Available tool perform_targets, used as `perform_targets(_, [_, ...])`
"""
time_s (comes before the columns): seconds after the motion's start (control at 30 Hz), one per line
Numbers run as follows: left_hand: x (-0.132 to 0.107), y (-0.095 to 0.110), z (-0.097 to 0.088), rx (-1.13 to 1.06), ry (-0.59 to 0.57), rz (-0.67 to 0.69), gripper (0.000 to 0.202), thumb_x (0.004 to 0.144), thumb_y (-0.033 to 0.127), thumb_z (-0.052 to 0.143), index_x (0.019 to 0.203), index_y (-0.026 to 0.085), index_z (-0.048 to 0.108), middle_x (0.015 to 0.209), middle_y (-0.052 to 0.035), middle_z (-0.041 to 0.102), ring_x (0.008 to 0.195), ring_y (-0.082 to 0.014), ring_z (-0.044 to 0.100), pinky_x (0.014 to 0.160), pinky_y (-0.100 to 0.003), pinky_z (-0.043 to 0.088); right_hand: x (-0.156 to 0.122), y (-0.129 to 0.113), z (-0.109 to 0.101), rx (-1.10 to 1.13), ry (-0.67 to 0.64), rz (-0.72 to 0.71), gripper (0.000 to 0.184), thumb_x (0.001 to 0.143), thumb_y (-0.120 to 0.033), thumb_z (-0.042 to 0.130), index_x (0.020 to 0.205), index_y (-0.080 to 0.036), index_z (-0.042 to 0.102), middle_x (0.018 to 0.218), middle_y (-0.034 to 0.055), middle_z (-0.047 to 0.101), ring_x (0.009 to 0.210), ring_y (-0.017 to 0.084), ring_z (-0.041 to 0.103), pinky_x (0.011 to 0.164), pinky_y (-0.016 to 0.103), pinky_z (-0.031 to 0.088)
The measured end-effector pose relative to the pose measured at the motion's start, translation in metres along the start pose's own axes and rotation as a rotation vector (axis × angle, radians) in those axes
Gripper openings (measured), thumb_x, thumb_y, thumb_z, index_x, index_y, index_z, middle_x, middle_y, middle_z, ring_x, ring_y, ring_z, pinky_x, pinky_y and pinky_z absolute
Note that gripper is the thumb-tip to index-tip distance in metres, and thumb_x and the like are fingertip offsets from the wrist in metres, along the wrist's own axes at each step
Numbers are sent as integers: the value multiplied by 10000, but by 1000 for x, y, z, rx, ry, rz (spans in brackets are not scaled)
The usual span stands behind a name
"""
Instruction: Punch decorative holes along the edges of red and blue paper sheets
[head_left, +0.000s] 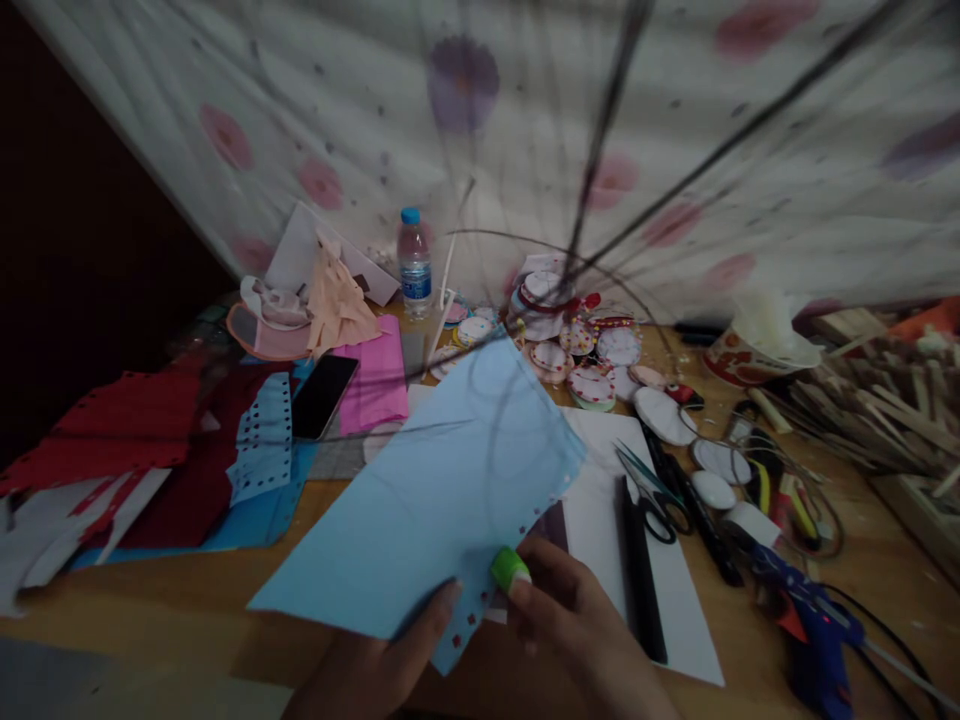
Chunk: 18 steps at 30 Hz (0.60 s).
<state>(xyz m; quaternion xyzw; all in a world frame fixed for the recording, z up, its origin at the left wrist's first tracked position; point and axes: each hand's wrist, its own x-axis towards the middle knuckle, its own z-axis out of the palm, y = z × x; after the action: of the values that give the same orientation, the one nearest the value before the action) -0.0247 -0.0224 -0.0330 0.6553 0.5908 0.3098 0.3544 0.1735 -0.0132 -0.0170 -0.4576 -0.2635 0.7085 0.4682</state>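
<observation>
A light blue paper sheet [442,480] with punched holes along its right edge is held up over the wooden table [187,610]. My left hand [375,665] pinches its lower edge, thumb on top. My right hand [581,625] grips a small green hole punch [510,568], pressed onto the sheet's lower right edge. Both hands are closed.
Scissors [649,485], a black ruler [641,570] and white paper [675,600] lie to the right, with a blue glue gun [806,620] and wooden sticks [877,400]. Round decorated discs [585,350], a water bottle [414,262], a phone [324,395], and red, pink and blue paper lie behind and left.
</observation>
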Motion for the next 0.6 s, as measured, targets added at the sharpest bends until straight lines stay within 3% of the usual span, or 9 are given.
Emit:
perform_targets(0.1, [11,17,-2,16,-19,-62,224,776,468,621,868,308,749,949,-53,759,973,-321,679,960,-438,490,-1,0,-1,20,-2,0,294,701,-378,773,876,-177,649,643,-35,561,510,63,463,474,175,401])
perform_targets(0.3, [16,38,-5,-24,-41,-83,253,799,457,554,858,305,748,953,-20,764,918,-274,702,898,-344,536,0,3,-2,59,-49,58,349,677,-369,799,936,-187,652,726,-19,597,551,64,481,449,145,360])
perform_targets(0.43, [16,38,-7,42,-23,0,300,811,498,515,850,316,749,930,-15,770,899,-269,709,896,-332,534,0,2,-2,91,-69,58,370,686,-357,797,987,-180,672,728,-16,601,590,70,496,494,150,364])
perform_targets(0.6, [15,23,-3,91,-9,55,320,816,541,524,885,323,748,925,-25,770,872,-268,717,863,-354,563,-4,-4,4,180,-90,61,317,721,-335,769,991,-188,694,746,3,635,690,121,566,625,203,428])
